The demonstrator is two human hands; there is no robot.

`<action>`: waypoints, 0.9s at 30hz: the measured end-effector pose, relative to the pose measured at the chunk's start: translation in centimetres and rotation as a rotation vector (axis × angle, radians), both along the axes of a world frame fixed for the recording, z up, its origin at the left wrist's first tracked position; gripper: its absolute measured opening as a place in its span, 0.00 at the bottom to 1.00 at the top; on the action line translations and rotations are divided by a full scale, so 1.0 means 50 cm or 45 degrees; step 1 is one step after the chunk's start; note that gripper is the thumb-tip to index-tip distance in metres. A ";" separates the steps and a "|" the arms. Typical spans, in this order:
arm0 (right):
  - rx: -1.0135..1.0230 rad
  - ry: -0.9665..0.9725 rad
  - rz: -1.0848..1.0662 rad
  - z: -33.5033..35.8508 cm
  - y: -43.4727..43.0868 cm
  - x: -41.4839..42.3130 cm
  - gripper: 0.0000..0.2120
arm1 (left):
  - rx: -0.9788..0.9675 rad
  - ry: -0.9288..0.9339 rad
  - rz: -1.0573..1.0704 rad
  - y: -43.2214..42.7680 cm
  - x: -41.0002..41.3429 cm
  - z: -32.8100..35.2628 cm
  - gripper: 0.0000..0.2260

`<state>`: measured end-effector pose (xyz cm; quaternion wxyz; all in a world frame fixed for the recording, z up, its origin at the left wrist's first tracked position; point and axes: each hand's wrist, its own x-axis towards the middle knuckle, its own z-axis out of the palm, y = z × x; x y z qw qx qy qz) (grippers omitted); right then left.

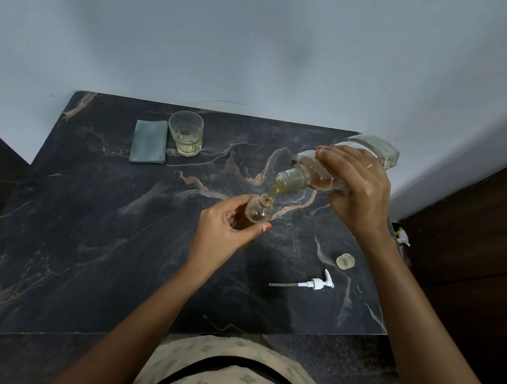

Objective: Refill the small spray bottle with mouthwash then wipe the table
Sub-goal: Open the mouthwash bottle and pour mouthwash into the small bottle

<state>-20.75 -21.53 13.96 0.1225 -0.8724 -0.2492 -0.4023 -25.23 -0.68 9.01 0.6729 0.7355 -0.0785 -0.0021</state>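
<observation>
My left hand grips the small clear spray bottle, uncapped, over the middle of the dark marble table. My right hand holds the large clear mouthwash bottle tipped down to the left. A thin amber stream runs from its open neck into the small bottle's mouth. The white spray pump with its dip tube lies on the table at the right. The mouthwash cap sits just beyond the pump.
A folded grey-blue cloth lies at the back left of the table. Beside it stands a drinking glass with a little yellowish liquid. A pale wall runs behind the table. Dark wooden furniture flanks the right side.
</observation>
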 end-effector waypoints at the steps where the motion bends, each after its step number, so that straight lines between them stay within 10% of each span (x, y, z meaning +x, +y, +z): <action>1: 0.000 -0.001 -0.002 0.000 0.000 0.000 0.11 | -0.002 0.001 0.001 0.000 0.000 0.000 0.20; 27: -0.014 0.014 -0.014 0.000 0.003 0.001 0.08 | 0.011 -0.015 -0.009 -0.006 0.004 0.007 0.21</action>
